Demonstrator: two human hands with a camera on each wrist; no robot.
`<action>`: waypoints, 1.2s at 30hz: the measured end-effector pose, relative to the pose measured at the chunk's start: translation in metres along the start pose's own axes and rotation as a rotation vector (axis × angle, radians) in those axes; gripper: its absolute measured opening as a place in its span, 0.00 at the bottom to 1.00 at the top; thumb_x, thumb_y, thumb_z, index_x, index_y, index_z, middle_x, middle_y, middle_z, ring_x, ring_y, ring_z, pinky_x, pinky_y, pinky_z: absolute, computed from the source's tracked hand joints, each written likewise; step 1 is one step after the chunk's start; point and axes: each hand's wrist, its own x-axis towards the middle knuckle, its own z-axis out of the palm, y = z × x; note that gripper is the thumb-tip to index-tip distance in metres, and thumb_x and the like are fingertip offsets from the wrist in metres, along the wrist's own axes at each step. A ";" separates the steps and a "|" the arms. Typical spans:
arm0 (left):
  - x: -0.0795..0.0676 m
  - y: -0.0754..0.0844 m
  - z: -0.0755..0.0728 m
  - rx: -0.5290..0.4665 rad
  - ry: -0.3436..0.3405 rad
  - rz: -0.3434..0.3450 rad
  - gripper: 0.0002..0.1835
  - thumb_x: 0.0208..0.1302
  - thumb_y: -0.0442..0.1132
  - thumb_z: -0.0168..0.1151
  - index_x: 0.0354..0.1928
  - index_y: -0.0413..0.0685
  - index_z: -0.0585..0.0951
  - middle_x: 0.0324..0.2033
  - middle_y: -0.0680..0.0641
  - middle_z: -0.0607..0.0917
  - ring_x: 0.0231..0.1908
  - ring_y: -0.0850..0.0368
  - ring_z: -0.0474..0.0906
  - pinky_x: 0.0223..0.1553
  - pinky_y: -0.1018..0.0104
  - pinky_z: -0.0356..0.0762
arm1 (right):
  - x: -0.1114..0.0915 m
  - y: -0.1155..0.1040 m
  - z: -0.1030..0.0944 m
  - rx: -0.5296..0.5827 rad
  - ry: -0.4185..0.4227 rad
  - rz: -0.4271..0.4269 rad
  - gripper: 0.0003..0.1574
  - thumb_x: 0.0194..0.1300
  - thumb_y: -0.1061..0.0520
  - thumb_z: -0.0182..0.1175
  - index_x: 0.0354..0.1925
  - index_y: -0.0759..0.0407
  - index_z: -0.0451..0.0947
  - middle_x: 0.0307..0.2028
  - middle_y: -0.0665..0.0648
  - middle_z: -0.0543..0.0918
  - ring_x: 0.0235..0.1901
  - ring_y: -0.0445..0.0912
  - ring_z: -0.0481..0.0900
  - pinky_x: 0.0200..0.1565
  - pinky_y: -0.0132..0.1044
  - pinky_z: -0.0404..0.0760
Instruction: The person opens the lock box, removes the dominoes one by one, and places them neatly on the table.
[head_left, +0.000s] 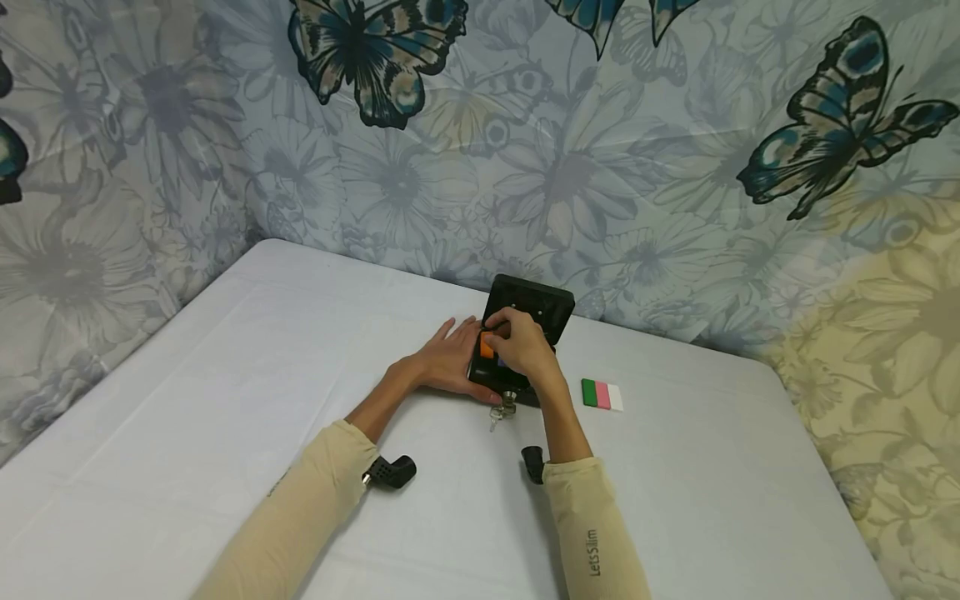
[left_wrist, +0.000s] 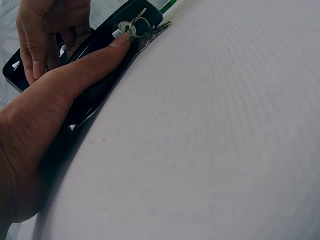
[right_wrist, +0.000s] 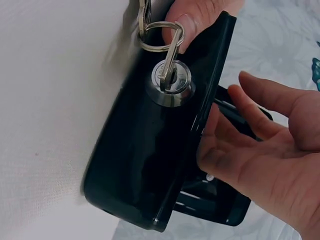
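Observation:
A black lockable box (head_left: 487,375) stands on the table with its lid (head_left: 528,290) raised. My left hand (head_left: 447,360) rests against its left side, fingers spread, thumb along the front near the lock. My right hand (head_left: 527,350) reaches into the box from above. In the right wrist view, the thumb and index tips are close together with nothing visible between them, and the other fingers dip behind the rim. An orange piece (head_left: 487,346) and a bit of purple show inside; other contents are hidden. A key (right_wrist: 171,60) sits in the round lock (right_wrist: 172,95), with more keys (head_left: 497,414) hanging from its ring.
To the right of the box lies a flat green, pink and white strip (head_left: 602,395), perhaps separate pieces side by side. The white-covered table (head_left: 720,467) meets a wall hung with butterfly-and-flower cloth (head_left: 450,192) just behind the box.

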 end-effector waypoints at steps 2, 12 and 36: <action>0.000 0.000 0.000 0.007 0.003 0.000 0.70 0.55 0.72 0.69 0.84 0.40 0.42 0.85 0.39 0.45 0.86 0.46 0.34 0.85 0.44 0.27 | 0.000 0.000 0.001 -0.011 0.009 0.000 0.17 0.74 0.64 0.61 0.59 0.67 0.79 0.53 0.70 0.85 0.52 0.62 0.86 0.56 0.54 0.86; 0.000 0.001 0.000 0.004 0.018 0.006 0.70 0.55 0.72 0.70 0.84 0.42 0.43 0.85 0.40 0.46 0.86 0.46 0.35 0.85 0.44 0.28 | 0.002 0.001 0.005 -0.042 0.014 0.016 0.16 0.72 0.66 0.64 0.56 0.65 0.82 0.48 0.68 0.87 0.46 0.58 0.87 0.51 0.51 0.88; -0.001 0.000 0.001 0.001 0.023 0.007 0.69 0.55 0.72 0.70 0.84 0.42 0.44 0.85 0.41 0.46 0.86 0.46 0.34 0.85 0.44 0.27 | 0.001 0.002 0.008 -0.135 0.001 -0.005 0.15 0.71 0.63 0.66 0.54 0.66 0.84 0.49 0.67 0.89 0.53 0.60 0.86 0.58 0.54 0.85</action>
